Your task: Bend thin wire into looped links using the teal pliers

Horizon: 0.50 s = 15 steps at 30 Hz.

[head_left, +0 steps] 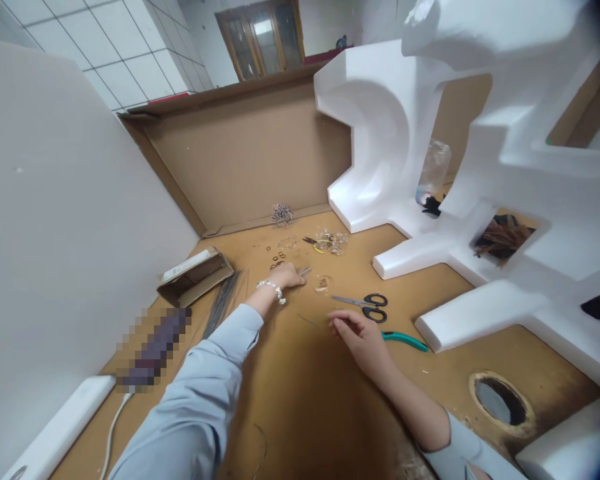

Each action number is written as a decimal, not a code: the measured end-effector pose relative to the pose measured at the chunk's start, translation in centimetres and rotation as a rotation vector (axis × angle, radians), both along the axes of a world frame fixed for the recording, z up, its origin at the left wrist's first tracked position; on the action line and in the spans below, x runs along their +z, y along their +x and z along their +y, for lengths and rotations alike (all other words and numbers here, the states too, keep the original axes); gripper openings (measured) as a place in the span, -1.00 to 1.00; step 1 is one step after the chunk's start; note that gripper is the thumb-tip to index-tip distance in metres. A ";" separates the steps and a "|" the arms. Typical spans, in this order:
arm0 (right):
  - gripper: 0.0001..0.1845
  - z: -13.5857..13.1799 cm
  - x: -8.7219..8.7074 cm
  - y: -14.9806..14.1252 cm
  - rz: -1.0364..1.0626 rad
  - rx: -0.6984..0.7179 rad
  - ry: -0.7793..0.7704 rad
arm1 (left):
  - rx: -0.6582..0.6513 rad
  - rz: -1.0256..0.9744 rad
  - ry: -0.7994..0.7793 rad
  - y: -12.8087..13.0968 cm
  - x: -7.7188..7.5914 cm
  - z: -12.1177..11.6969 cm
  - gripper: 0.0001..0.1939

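Note:
My left hand [285, 274] reaches over the brown board, fingers curled together, with a small silvery piece [306, 272] showing at the fingertips; its kind is not clear. Close behind it lie several small dark rings [276, 259]. My right hand [357, 333] is in a pinch above the board, and a thin wire [309, 321] runs leftward from its fingertips. Black-handled scissors [370, 307] lie just beyond the right hand. Partly hidden beside that hand is a tool with a teal handle [405, 341]. A clear, shiny loop-like bit [323, 285] rests between the hands.
Farther back are pliers with yellow handles [319, 248], a clear beaded cluster [334, 241] and a silvery wire bundle [282, 214]. Left are grey wires [223, 303], an open carton [196, 277] and a blurred dark device [157, 350] with a cable. White foam [380, 127] stands right, near a round hole [501, 401].

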State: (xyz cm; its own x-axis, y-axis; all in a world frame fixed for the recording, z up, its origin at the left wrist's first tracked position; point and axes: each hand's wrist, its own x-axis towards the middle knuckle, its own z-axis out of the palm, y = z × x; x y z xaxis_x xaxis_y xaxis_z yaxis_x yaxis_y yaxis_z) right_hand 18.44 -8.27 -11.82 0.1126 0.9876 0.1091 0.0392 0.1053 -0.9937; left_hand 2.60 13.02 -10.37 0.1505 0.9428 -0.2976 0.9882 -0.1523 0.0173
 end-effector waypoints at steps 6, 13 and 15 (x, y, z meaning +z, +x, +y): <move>-0.75 -0.1 0.1 0.0 0.008 0.001 0.003 | -0.063 0.127 -0.058 1.4 0.3 -0.4 -0.68; -0.69 0.1 -0.1 0.2 0.043 -0.003 -0.030 | -0.132 0.171 -0.022 2.8 0.2 -0.9 -0.67; -0.67 0.2 -0.1 0.3 0.037 -0.002 -0.039 | -0.141 0.155 -0.008 2.9 0.1 -0.9 -0.65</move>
State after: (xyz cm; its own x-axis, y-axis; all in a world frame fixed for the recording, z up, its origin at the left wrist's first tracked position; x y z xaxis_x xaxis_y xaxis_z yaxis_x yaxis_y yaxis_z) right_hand 18.74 -8.09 -11.93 0.1178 0.9909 0.0658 0.0026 0.0660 -0.9978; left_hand 5.53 12.09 -10.30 0.2326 0.9133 -0.3344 0.9481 -0.2896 -0.1314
